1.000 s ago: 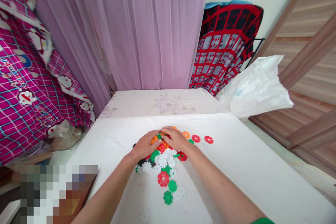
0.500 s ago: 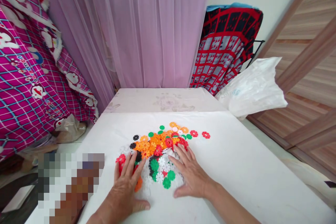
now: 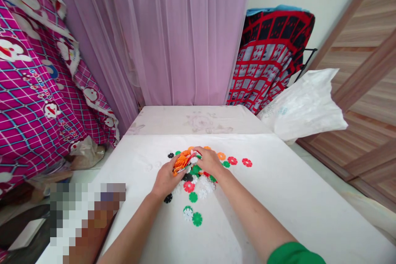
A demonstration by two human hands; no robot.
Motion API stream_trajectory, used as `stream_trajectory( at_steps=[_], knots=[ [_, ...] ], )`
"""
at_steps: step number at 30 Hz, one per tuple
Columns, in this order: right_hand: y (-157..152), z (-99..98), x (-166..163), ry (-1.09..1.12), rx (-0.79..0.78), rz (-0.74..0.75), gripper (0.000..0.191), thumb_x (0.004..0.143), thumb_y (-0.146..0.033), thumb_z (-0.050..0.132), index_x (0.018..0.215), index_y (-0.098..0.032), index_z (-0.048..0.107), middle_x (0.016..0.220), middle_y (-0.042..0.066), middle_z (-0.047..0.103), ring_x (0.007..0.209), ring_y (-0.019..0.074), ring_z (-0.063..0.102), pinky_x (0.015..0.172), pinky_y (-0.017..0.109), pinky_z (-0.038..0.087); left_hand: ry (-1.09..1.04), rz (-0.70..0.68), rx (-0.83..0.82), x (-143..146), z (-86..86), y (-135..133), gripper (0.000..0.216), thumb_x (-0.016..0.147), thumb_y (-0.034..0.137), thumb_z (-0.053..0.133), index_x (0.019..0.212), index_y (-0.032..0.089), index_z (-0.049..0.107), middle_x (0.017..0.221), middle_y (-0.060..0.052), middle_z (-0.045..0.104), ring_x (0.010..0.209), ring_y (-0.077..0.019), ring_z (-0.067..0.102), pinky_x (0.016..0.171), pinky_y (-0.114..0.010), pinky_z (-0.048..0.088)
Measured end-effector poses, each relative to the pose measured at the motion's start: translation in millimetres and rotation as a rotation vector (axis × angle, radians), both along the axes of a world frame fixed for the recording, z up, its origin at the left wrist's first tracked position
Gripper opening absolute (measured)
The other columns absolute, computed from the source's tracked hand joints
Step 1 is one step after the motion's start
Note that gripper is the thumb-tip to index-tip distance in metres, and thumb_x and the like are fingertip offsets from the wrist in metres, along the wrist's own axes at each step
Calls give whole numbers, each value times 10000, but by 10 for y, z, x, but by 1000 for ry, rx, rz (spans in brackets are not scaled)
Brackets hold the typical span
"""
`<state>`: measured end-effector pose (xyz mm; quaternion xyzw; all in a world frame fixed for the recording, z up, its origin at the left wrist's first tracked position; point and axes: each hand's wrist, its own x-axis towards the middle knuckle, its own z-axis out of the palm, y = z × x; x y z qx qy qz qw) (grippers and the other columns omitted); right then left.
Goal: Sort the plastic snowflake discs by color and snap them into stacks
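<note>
A heap of slotted plastic snowflake discs (image 3: pixel 195 170) in orange, red, green, black and white lies on the white-covered table. My left hand (image 3: pixel 167 178) curls around the heap's left side, its fingers wrapped about a bunch of mostly orange discs (image 3: pixel 182 161). From the right, my right hand (image 3: pixel 208 161) closes over the top of the same bunch, with red, white and green discs beneath its fingers. Both hands' fingertips are partly hidden by the discs. In front of the hands lie a white disc (image 3: pixel 187 214) and a green disc (image 3: pixel 197 219).
Two red discs (image 3: pixel 246 162) lie apart on the right, and a black disc (image 3: pixel 168 198) sits near my left wrist. A white plastic bag (image 3: pixel 305 105) stands beyond the table's right edge. Behind the table hangs a purple curtain (image 3: pixel 192 37).
My hands have gone from spread flat on the discs to closed around a bunch of them, moving farther in and nearer each other. The heap is now narrower, with several discs left in front.
</note>
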<state>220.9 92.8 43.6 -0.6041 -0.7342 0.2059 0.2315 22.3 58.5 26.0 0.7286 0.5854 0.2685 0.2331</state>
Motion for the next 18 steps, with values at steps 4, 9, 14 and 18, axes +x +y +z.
stream_trajectory(
  at_steps=[4,9,14,18],
  knots=[
    [233,57,-152,192,-84,-84,277,859,-329,554,1078,-233,695,1120,41,715,1052,208,639,936,308,458,-40,45,-26,180,21,-88,591,832,485,545,1354,211,512,1197,-101,686,1075,-261,646,913,-367,493],
    [270,73,-120,331,-104,-34,379,929,-433,418,1087,-213,684,1072,25,725,985,167,660,874,271,497,14,-7,73,141,29,-197,583,863,487,498,1373,204,487,1119,-96,701,1035,-245,648,922,-380,496],
    [-23,-78,565,219,66,-298,392,914,-405,429,1176,-216,651,1228,75,658,1158,218,586,1014,374,433,166,129,280,-379,-63,-49,527,874,420,470,1347,190,517,1348,-143,579,1262,-298,512,1084,-476,377],
    [-295,-310,1114,-200,115,-722,490,915,-438,430,1300,-176,580,1452,174,445,1372,355,357,1089,593,276,306,352,176,-624,-226,142,682,862,528,468,1398,107,449,1488,-230,411,1392,-401,347,1117,-606,254]
  ],
)
